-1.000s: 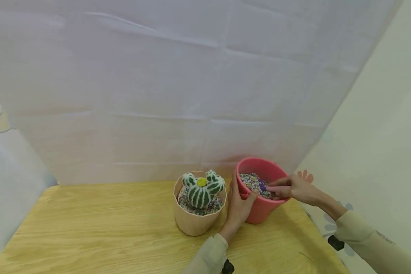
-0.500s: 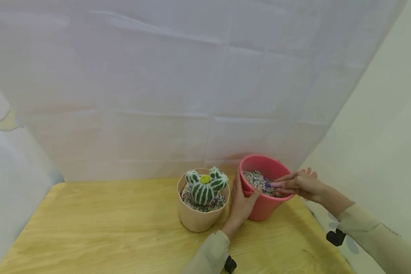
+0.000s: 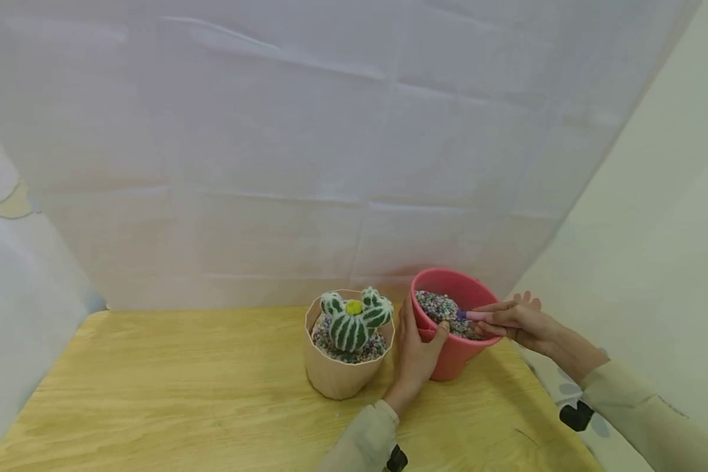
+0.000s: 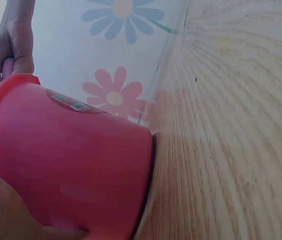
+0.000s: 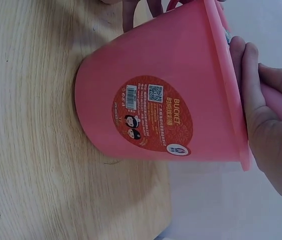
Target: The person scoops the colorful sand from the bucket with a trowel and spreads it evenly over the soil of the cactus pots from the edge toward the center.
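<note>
A pink bucket (image 3: 454,359) stands at the right of the table, part-filled with small multicoloured pebbles (image 3: 438,305). My left hand (image 3: 415,357) grips its near left side, fingers along the outer wall and thumb at the rim. With my right hand (image 3: 525,326) I hold a small shovel by its pink handle (image 3: 480,316), over the bucket's right side. The shovel's purple part dips into the pebbles, its blade mostly hidden. In the right wrist view, a red label (image 5: 153,117) shows on the bucket wall, and my right hand (image 5: 271,115) wraps the handle by the rim.
Left of the bucket, close to my left hand, a cream pot (image 3: 339,380) holds a knitted green-and-white cactus (image 3: 348,331) with a yellow flower, set in pebbles. A pale sheet (image 3: 259,164) hangs behind the wooden table (image 3: 183,380). A wall flanks the table's right edge.
My right hand has drawn the shovel slightly to the right in the bucket, and the purple part shows less. My left hand keeps its grip on the bucket. The whole view shifted a little.
</note>
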Demonstrator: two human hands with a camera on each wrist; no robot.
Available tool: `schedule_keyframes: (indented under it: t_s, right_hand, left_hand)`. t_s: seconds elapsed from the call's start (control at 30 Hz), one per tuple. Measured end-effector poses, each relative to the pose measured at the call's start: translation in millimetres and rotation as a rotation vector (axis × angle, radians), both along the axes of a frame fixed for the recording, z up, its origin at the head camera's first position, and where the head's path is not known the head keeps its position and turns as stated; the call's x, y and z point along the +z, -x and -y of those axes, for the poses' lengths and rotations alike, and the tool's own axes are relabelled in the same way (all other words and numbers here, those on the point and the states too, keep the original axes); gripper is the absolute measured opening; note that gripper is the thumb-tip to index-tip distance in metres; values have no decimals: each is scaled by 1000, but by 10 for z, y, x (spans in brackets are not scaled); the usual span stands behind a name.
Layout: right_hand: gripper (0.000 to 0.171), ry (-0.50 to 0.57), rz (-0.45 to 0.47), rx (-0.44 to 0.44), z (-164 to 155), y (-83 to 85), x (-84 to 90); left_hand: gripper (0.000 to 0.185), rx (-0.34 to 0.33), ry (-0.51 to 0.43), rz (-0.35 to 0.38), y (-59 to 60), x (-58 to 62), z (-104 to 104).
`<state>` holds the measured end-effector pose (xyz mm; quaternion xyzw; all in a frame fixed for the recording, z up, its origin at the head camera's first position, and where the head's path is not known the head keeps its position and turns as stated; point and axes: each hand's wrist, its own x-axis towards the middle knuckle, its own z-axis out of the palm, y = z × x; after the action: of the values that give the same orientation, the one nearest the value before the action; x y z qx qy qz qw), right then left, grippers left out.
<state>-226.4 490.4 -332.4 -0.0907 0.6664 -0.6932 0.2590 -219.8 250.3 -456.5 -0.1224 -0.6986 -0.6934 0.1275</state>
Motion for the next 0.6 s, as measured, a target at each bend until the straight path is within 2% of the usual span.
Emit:
schedule_keyframes:
  t_s: [0.23, 0.43, 0.6]
  right_hand:
    - [47, 70, 10, -14, -46, -22, 28]
    - [41, 114, 16, -31, -54, -22, 38]
    - [40, 115, -18, -43, -14, 1, 86]
  left_hand:
    - [92, -6, 23, 44, -3, 77, -2]
    - [93, -46, -6, 93, -19, 138, 63]
    - [91, -66, -43, 116, -50, 209, 144]
